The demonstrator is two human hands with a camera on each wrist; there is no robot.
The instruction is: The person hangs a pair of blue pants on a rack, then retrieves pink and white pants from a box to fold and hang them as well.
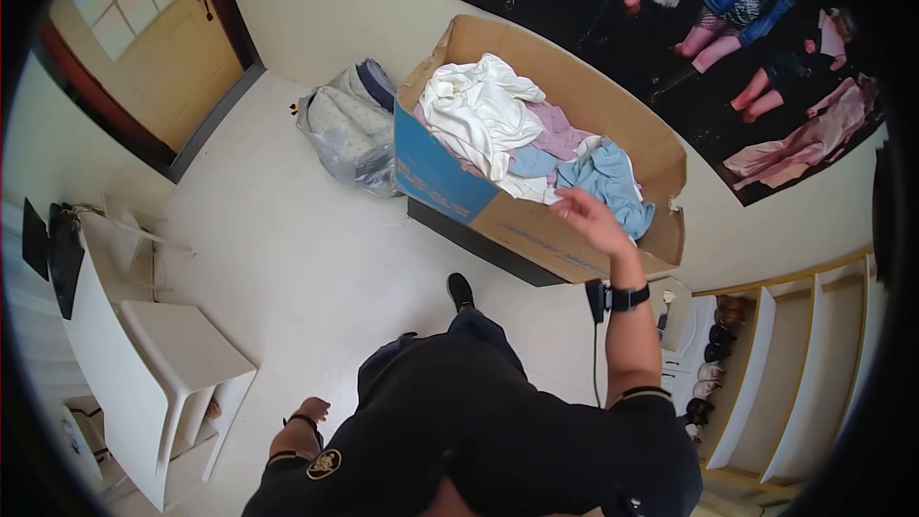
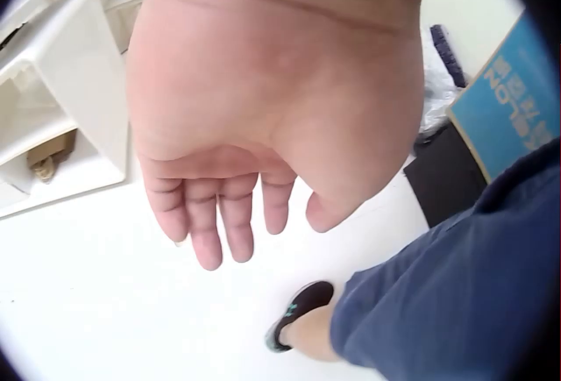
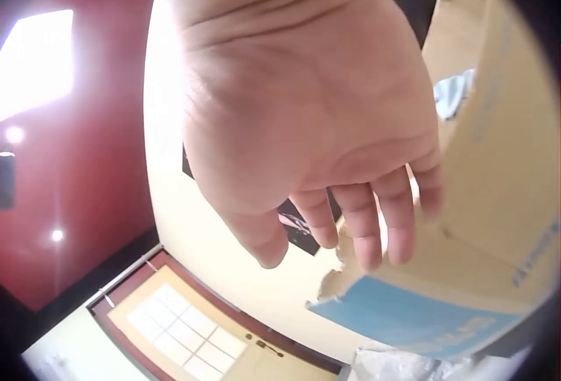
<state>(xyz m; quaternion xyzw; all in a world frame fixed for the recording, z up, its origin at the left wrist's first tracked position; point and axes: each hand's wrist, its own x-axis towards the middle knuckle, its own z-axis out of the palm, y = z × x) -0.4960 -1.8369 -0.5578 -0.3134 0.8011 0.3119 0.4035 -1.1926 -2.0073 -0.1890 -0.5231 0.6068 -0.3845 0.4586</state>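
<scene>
A large cardboard box (image 1: 565,239) with a blue panel stands against the wall, its top uncovered. Heaped inside are a white satiny cloth (image 1: 483,110), a pink cloth (image 1: 557,134) and a light blue cloth (image 1: 608,182). My right hand (image 1: 593,220) reaches over the near rim of the box, close to the light blue cloth; its fingers are loosely bent and hold nothing. In the left wrist view my left hand (image 2: 272,92) hangs at my side with relaxed fingers, above the white floor and away from the box.
A clear plastic bag with a quilted item (image 1: 349,124) lies on the floor left of the box. White furniture (image 1: 182,354) stands at the left, near a door (image 1: 158,48). Shelving (image 1: 795,364) and a row of shoes (image 1: 708,373) are at the right. A poster (image 1: 661,29) hangs above the box.
</scene>
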